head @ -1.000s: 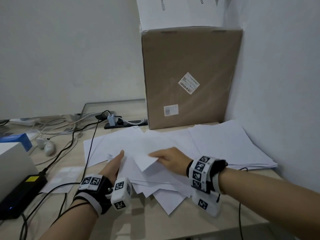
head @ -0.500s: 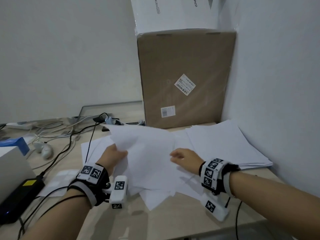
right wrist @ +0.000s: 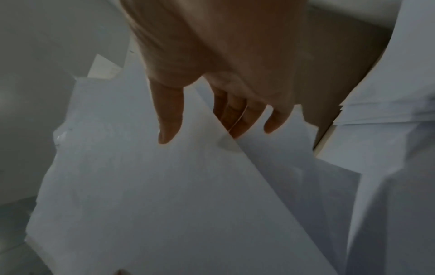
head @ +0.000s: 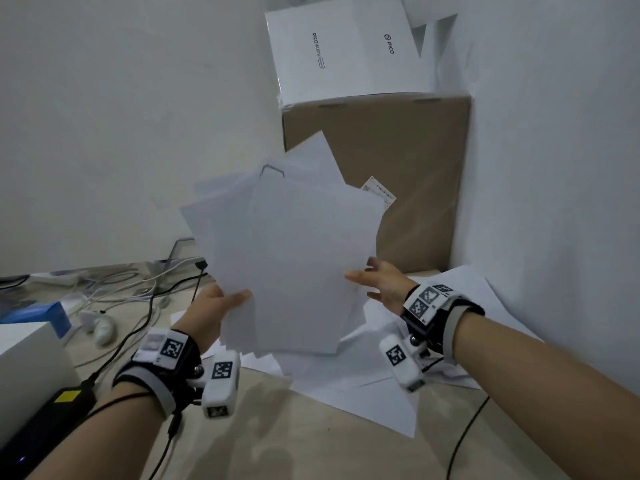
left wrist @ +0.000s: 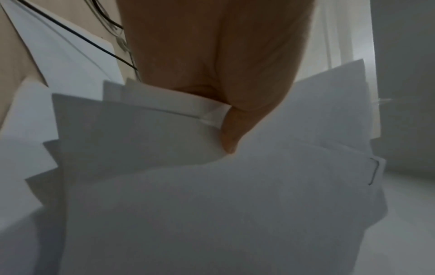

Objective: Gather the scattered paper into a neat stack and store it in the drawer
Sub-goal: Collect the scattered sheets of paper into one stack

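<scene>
Above the desk [head: 311,427] near its right rear corner, the fanned sheaf of paper [head: 294,258] stands upright, left hand [head: 211,313] pinching its lower left edge, right hand [head: 381,282] open-fingered against its right edge.

Fanned paper sheaf [head: 291,258] held upright above desk [head: 311,441], left hand [head: 211,310] at its lower left edge, right hand [head: 381,282] at its right. Loose sheets [head: 363,393] lie beneath. Cardboard box [head: 415,174] behind, white box [head: 346,50] on it.
</scene>
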The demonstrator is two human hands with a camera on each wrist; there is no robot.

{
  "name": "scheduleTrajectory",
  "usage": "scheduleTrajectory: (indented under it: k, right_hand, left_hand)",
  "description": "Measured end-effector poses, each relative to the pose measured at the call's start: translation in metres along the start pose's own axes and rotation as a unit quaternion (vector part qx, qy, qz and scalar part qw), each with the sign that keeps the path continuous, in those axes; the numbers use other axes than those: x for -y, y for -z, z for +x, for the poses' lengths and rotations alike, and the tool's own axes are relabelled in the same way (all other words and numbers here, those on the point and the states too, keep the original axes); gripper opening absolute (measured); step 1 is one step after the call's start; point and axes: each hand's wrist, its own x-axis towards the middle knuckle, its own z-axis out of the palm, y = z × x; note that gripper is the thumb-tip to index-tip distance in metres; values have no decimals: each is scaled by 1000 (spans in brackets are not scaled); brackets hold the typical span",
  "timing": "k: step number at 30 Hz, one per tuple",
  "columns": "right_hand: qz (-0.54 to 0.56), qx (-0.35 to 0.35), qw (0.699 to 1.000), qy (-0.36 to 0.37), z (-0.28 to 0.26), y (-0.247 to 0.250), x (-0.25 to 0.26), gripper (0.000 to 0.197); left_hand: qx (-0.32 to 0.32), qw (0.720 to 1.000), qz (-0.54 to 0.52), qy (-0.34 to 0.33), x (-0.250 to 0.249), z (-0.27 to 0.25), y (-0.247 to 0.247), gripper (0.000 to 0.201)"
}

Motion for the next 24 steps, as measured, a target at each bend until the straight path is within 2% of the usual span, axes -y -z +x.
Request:
scheduleTrajectory:
  k: [5,7,10,14,17,22,24]
  right_hand:
    - [29,-22,999,-13,13,-21,-15,59]
    - [41,-50,998,21,16,-28,-16,42]
    - [-20,-64,993,93,16,-33,-4,12]
    - [-55,-65,986,144,15,-28,15,21]
    - [-77,-49,986,143,13,-27,7,23]
    - [-110,3,988,104,6,-36,-13,22]
    - [-109,-5,987,115,7,-39,-11,25]
  left_hand:
    - [-43,999,5,19,14,13,-6,24]
    - [-54,998,11,23,15,19,-10,25]
    - [-53,998,5,24,7,28,-11,28]
    - [-23,1000,-4,3,-10,32,-8,26]
    - [-11,1000,-22,-2,-5,28,-4,26]
    - [-44,998,-51,3,11,23,-7,26]
    - [-55,997,-49,-4,10,26,-6,21]
